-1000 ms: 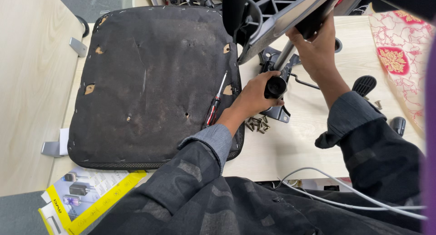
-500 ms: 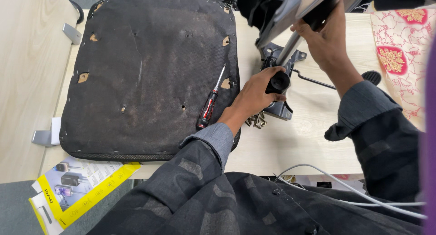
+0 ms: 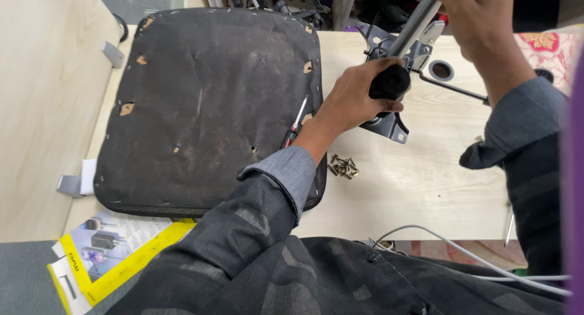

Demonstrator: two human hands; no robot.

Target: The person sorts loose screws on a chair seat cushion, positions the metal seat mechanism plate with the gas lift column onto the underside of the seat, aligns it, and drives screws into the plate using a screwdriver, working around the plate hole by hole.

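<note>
A person leans over a pale wooden bench [image 3: 426, 187], seen from above. The left hand [image 3: 356, 99] is wrapped around the black rubber knob [image 3: 390, 82] at the low end of a shiny silver metal rod [image 3: 413, 26], the fingers curled closed on it. The rod slants up toward the far edge of the bench, where the right hand [image 3: 471, 17] is closed around its upper part. How tightly that hand grips cannot be told, as the top of the picture cuts it off.

The rod belongs to a grey metal chair mechanism plate [image 3: 389, 123], which sits near the middle of the bench toward its far edge, just beside the left hand.

Judging from this, the step in hand seems to be working the rod or lever on the mechanism, steadying it at both ends. The next move likely calls for firm two-handed control so the plate does not slide.

A worn black square seat cushion [image 3: 201, 102], underside up, covers the left part of the bench. A red-handled screwdriver [image 3: 294, 125] lies on its right edge. A small heap of dark screws [image 3: 342, 166] lies on the bench just beside the left wrist.
</note>
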